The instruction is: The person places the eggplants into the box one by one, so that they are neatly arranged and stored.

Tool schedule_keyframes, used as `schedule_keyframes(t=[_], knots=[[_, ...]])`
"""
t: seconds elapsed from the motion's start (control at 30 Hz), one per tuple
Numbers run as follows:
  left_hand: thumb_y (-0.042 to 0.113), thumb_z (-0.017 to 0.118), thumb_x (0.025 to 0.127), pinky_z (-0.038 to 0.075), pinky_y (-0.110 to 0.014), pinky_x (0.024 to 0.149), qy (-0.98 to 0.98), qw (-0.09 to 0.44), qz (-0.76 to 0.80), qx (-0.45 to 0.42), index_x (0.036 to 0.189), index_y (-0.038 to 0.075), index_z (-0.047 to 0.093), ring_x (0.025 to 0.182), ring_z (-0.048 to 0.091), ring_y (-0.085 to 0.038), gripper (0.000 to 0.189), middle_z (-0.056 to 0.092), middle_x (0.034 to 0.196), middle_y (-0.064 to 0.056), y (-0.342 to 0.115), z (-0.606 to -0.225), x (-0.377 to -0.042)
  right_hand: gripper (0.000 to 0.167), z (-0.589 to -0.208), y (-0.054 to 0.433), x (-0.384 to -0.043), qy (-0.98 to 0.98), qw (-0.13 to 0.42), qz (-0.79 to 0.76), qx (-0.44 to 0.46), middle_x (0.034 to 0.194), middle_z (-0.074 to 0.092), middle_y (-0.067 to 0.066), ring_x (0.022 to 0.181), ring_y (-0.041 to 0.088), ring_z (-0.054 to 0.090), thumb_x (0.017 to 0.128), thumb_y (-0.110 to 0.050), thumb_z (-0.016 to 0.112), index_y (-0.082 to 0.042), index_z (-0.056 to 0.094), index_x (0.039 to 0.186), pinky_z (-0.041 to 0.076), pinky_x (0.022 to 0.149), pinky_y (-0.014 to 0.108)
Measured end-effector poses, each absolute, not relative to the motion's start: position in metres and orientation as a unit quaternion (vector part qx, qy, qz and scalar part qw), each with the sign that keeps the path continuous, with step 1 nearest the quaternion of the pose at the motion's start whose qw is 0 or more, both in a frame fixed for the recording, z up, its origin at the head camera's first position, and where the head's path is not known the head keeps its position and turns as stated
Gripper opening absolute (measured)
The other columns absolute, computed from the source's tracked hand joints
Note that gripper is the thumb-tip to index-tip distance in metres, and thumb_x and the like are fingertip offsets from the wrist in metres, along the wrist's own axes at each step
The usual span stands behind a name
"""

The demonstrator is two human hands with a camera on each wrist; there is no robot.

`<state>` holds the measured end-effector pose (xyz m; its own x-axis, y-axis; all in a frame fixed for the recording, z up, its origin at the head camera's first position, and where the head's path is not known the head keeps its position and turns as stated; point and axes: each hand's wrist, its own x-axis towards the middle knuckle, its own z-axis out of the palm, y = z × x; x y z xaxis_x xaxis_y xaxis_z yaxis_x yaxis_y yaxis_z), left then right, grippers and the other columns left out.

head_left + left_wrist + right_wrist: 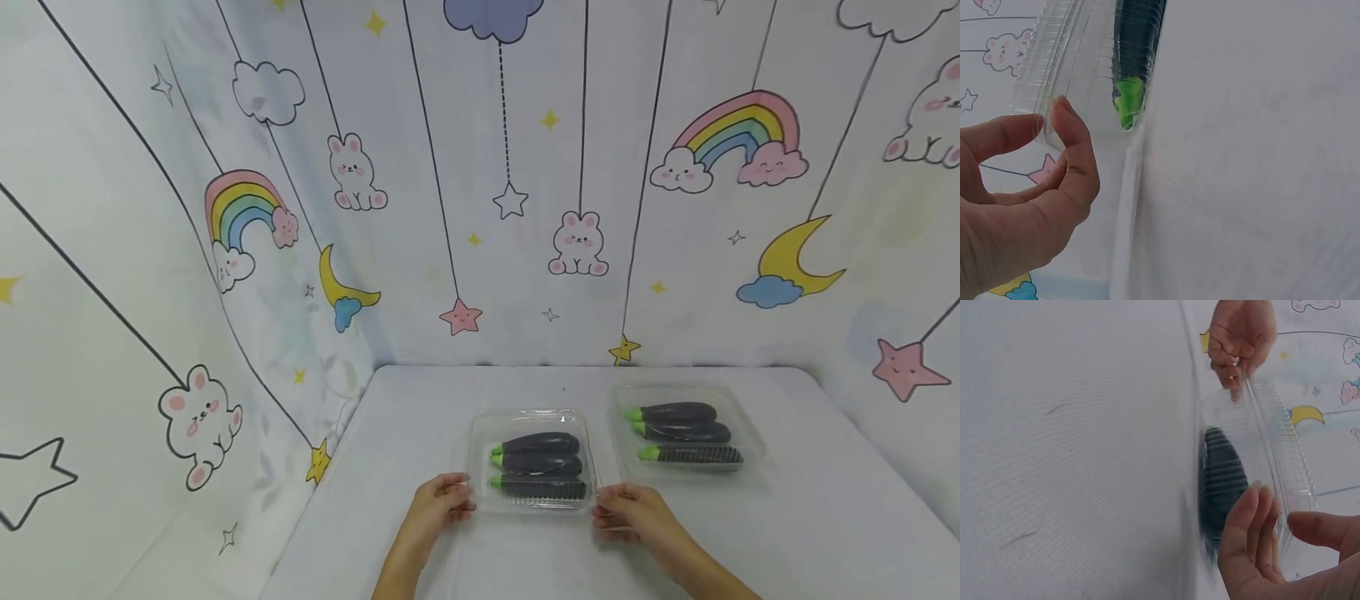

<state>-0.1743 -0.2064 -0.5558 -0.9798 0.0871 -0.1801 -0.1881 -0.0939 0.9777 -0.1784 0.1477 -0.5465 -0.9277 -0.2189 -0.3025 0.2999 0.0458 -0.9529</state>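
A clear plastic clamshell box (532,418) sits near the middle of the white table, its lid down over several dark eggplants (536,463) with green stems. At its left front corner, my left hand (440,508) pinches the rim between thumb and fingers; the left wrist view shows this grip on the ridged edge (1054,62). My right hand (637,512) pinches the opposite rim at the right front corner. In the right wrist view, the thumb and curled fingers of the right hand (1266,550) meet at the box's flange (1272,444).
A second clear box (675,392) with similar eggplants (678,412) stands farther back on the right. The white-covered table (405,417) meets a cloth backdrop (510,267) printed with rabbits, stars and rainbows behind and at both sides.
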Motion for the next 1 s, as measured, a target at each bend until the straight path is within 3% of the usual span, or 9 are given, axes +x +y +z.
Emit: schedule_keyframes(t=[0.23,0.53,1.0], knots=[[-0.001,0.063,0.1,0.06,-0.023,0.079,0.634,0.093,0.767,-0.048,0.136,-0.023,0.048,0.084,0.071,-0.012,0.045,0.069,0.094,-0.006,-0.2042,-0.5536,-0.1764,0.039,-0.5504,0.154,-0.1802,0.671,0.21,-0.711,0.025,0.096,0.077,0.012,0.088,0.023,0.077,0.101,-0.016,0.069,0.018,0.063,0.119,0.064,0.084,0.038],[0.001,0.063,0.099,0.057,-0.021,0.074,0.649,0.094,0.752,-0.067,0.138,-0.018,0.051,0.085,0.072,-0.014,0.045,0.07,0.098,-0.009,-0.2043,-0.5522,-0.1809,0.041,-0.5518,0.1544,-0.1798,0.652,0.204,-0.729,0.026,0.096,0.077,0.014,0.089,0.023,0.077,0.098,-0.013,0.072,0.02,0.063,0.119,0.064,0.086,0.038],[-0.001,0.067,0.093,0.054,-0.016,0.065,0.646,0.092,0.754,-0.079,0.138,-0.016,0.054,0.077,0.072,-0.012,0.049,0.074,0.087,-0.005,-0.2025,-0.5559,-0.1818,0.035,-0.5539,0.1561,-0.1772,0.659,0.19,-0.727,0.029,0.093,0.078,0.016,0.086,0.024,0.078,0.096,-0.012,0.073,0.018,0.066,0.113,0.064,0.082,0.037]])
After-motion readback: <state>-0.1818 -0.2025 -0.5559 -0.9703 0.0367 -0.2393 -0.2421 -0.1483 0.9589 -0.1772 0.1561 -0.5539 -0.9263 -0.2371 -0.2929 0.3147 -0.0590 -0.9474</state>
